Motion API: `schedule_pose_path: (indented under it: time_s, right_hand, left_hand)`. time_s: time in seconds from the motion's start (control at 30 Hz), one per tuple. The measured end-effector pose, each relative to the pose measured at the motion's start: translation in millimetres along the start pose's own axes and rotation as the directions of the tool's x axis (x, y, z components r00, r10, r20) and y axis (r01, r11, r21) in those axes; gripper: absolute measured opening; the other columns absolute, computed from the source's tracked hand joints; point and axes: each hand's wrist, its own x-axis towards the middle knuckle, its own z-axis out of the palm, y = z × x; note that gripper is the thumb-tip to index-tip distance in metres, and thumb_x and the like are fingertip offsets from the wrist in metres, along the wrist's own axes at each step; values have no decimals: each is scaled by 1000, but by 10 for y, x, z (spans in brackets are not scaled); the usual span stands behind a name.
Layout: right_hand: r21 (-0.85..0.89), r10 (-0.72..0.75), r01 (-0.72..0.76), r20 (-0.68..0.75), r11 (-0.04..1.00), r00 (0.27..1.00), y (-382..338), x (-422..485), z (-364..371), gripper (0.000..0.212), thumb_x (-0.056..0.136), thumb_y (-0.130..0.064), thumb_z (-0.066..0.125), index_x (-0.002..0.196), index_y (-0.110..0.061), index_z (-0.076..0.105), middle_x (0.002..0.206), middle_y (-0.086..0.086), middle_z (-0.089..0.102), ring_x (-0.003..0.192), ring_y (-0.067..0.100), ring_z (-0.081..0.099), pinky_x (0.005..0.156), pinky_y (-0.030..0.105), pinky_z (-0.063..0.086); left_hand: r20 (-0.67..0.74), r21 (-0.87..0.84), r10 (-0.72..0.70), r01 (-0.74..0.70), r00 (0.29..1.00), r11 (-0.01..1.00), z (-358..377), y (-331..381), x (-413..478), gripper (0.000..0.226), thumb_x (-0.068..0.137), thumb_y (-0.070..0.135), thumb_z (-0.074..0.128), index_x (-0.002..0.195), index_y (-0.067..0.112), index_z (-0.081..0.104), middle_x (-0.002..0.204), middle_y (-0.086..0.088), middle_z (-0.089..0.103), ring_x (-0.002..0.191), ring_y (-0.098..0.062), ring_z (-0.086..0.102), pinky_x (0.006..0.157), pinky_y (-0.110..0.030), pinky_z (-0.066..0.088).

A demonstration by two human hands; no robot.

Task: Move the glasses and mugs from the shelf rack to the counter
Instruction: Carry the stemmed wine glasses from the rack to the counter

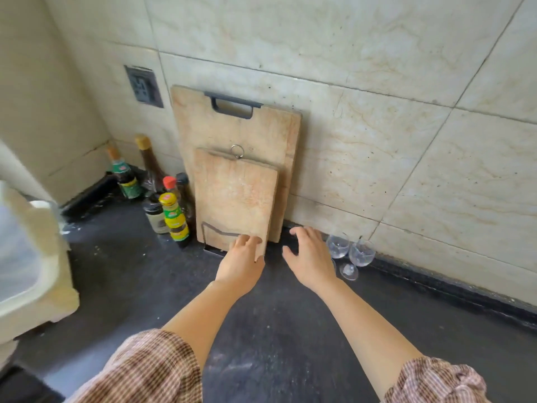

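Two clear stemmed wine glasses stand upright on the dark counter (290, 330) against the tiled wall: one glass (337, 246) beside another glass (361, 253), close together. My right hand (309, 257) hovers just left of them, fingers spread, holding nothing. My left hand (242, 261) is in front of the small cutting board (235, 199), its fingertips at the board's lower edge, holding nothing. No mugs and no shelf rack are in view.
A larger cutting board (247, 126) leans on the wall behind the small one. Several sauce bottles (171, 210) cluster to the left. A pale appliance or container (26, 257) fills the left edge. A wall socket (143, 86) sits above.
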Motion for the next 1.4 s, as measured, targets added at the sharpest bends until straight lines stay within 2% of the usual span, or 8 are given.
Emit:
schedule_pose_path:
  time_s: [0.1,0.23,0.5,0.77,0.9,1.03,1.2,1.4]
  right_hand:
    - [42,-86,84,59,996,995,-602,-153,192,36,91,-30,57,123,-13,53,123,2,54,116,23,47,90,37,43]
    - [55,-225,219,173,974,959,-1464,-448,426,41,92,-34,54,128,-13,51,130,3,52,121,23,46,97,37,41]
    - [144,-531,512,209,847,821,-3470,-1758,778,43,90,-36,52,127,-14,51,128,4,53,119,24,45,93,39,39]
    - [173,-756,743,283,646,591,-5319,-3563,1009,48,87,-35,54,128,-11,49,134,11,50,125,30,41,102,41,37]
    - [204,-878,861,228,465,420,-6243,-4373,1040,51,88,-39,54,131,-12,47,133,10,50,125,30,42,104,43,36]
    - [248,-945,918,188,311,269,-7083,-5063,1016,51,90,-41,52,132,-14,47,131,8,51,122,28,43,97,47,40]
    - [304,-983,940,143,158,119,-8006,-5761,1156,46,89,-38,52,128,-13,49,129,9,51,120,29,43,93,46,39]
    - [348,-995,937,98,23,-12,-9137,-6401,1538,49,88,-38,53,131,-14,48,130,9,52,120,29,44,96,45,38]
  left_hand:
    - [-72,67,-123,127,990,990,-447,-401,-479,42,95,25,46,136,18,43,138,-5,43,128,-25,38,95,-39,46]
    - [-157,151,-264,287,952,946,-1034,-955,-1297,41,96,25,42,137,18,41,137,-4,40,125,-25,37,90,-38,44]
    - [-457,133,-398,504,795,854,-2172,-1847,-3405,40,91,21,48,130,11,47,131,-11,46,124,-31,39,95,-42,43]
    - [-601,59,-587,763,542,644,-2873,-2521,-5984,36,91,25,47,125,11,48,127,-13,48,120,-33,42,92,-43,43]
    - [-676,23,-621,854,397,520,-3305,-2717,-7077,39,91,29,48,126,13,48,128,-12,48,121,-30,42,94,-43,44]
    - [-728,-55,-642,914,239,403,-3704,-2895,-7932,38,91,29,47,125,13,49,129,-12,47,122,-31,41,95,-44,43]
    - [-757,-124,-638,928,141,352,-4109,-3282,-8788,42,93,31,44,131,14,45,132,-12,45,124,-31,39,99,-44,42]
    - [-776,-181,-630,945,34,273,-4708,-3954,-9617,40,92,30,46,129,14,47,132,-12,47,124,-30,41,97,-45,43]
